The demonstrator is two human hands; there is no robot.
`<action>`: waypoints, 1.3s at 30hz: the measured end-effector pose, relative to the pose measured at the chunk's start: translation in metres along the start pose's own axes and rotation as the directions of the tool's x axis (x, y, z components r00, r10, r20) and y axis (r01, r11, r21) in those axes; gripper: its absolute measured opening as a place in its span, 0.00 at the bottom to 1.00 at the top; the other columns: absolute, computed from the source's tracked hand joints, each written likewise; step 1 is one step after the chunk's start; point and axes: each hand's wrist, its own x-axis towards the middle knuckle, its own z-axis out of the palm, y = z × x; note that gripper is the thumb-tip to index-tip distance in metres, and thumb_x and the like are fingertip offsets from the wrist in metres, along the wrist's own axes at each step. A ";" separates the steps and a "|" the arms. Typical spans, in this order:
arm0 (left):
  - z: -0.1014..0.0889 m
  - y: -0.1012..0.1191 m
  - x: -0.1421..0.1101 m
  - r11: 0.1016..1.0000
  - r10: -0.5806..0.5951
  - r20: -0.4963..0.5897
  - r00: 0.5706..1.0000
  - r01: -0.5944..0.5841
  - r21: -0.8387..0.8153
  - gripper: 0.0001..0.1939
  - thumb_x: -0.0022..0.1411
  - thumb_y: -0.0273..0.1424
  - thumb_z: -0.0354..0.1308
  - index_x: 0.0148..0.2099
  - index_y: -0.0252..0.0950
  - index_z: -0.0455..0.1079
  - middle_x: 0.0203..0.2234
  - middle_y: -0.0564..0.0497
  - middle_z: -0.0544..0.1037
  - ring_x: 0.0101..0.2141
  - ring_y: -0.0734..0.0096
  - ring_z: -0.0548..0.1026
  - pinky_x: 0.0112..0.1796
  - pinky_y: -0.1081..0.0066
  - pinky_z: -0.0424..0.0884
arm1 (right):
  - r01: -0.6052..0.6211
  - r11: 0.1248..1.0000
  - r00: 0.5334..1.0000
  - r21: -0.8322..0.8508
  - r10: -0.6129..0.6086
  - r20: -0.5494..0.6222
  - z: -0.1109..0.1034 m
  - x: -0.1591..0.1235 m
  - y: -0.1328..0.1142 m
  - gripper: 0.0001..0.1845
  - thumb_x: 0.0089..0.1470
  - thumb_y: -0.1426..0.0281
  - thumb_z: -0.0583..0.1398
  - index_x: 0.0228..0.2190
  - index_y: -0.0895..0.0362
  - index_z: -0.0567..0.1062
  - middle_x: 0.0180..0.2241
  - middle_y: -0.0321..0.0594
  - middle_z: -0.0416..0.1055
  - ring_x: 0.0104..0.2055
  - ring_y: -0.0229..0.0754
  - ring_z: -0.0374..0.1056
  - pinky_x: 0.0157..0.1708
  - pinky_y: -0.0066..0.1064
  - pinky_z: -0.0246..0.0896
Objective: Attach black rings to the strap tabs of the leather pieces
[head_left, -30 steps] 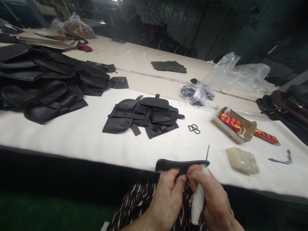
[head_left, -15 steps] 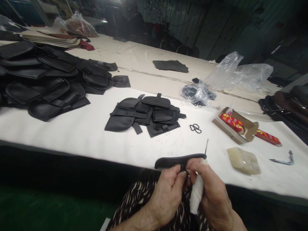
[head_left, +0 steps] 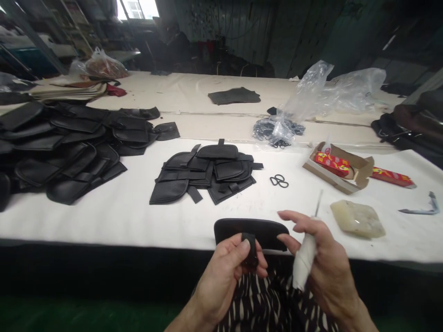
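Observation:
My left hand pinches the short strap of a black leather piece between thumb and fingers. The piece's rounded body lies at the table's front edge, just beyond that hand. In my right hand is an awl with a white-wrapped handle, its thin metal shaft pointing up. The thumb and forefinger of that hand are spread near the right end of the leather piece, while the other fingers keep the awl against the palm. Three black D-rings lie on the table beyond my hands.
Black leather pieces are grouped mid-table, with a larger pile at left. On the right are an open cardboard box, a yellowish translucent block and a bent metal tool. Clear plastic bags lie behind.
My right thumb and forefinger have come away from the leather piece and spread, and the awl has shifted right. My left hand now shows the strap upright. The camera view has tilted.

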 end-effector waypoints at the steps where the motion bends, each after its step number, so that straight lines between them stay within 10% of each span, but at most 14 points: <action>1: 0.000 0.000 0.000 1.000 -0.019 0.005 1.000 0.019 -0.014 0.14 0.61 0.38 0.53 0.34 0.31 0.70 0.25 0.48 0.73 0.26 0.72 0.71 0.32 0.72 0.67 | -0.065 0.996 0.997 0.056 0.062 0.043 0.001 0.003 0.000 0.07 0.54 0.74 0.59 0.34 0.53 0.64 0.39 0.41 0.72 0.40 0.43 0.70 0.37 0.33 0.67; 5: -0.002 0.002 -0.004 0.980 0.016 -0.114 0.993 0.007 0.199 0.16 0.62 0.40 0.51 0.33 0.31 0.71 0.27 0.47 0.74 0.28 0.70 0.72 0.34 0.70 0.68 | -0.213 0.968 0.976 0.130 0.204 0.078 0.014 0.002 -0.001 0.06 0.54 0.71 0.58 0.29 0.53 0.63 0.30 0.37 0.71 0.30 0.38 0.69 0.23 0.24 0.63; 10: -0.006 0.005 -0.013 0.689 0.361 -0.283 0.888 -0.050 0.723 0.12 0.59 0.37 0.56 0.43 0.37 0.70 0.32 0.50 0.77 0.36 0.66 0.73 0.39 0.70 0.67 | -0.307 0.921 0.952 0.239 0.297 0.078 0.025 -0.010 -0.007 0.04 0.55 0.70 0.57 0.31 0.53 0.64 0.31 0.36 0.69 0.31 0.37 0.67 0.21 0.22 0.59; 16: -0.003 0.013 -0.015 0.439 0.453 -0.121 0.883 -0.104 0.893 0.10 0.60 0.32 0.55 0.44 0.41 0.72 0.38 0.52 0.76 0.39 0.66 0.73 0.41 0.71 0.67 | -0.378 0.865 0.925 0.329 0.366 0.098 0.026 -0.009 -0.011 0.05 0.55 0.69 0.56 0.29 0.54 0.64 0.31 0.36 0.67 0.31 0.37 0.64 0.21 0.22 0.58; 30: -0.010 0.012 -0.008 0.454 0.417 -0.143 0.898 -0.069 0.888 0.04 0.59 0.31 0.55 0.30 0.39 0.65 0.26 0.58 0.69 0.29 0.72 0.67 0.33 0.74 0.62 | -0.571 0.674 0.808 0.469 0.562 0.177 0.029 -0.007 -0.021 0.06 0.55 0.65 0.57 0.29 0.53 0.65 0.31 0.33 0.65 0.29 0.35 0.59 0.25 0.24 0.55; 39: -0.015 0.015 -0.007 0.687 0.329 -0.149 0.932 -0.129 0.715 0.07 0.55 0.27 0.57 0.26 0.38 0.64 0.29 0.56 0.66 0.34 0.72 0.64 0.36 0.76 0.59 | -0.563 0.684 0.809 0.463 0.572 0.138 0.035 -0.007 -0.013 0.06 0.56 0.66 0.56 0.29 0.53 0.64 0.27 0.29 0.61 0.25 0.33 0.52 0.24 0.24 0.50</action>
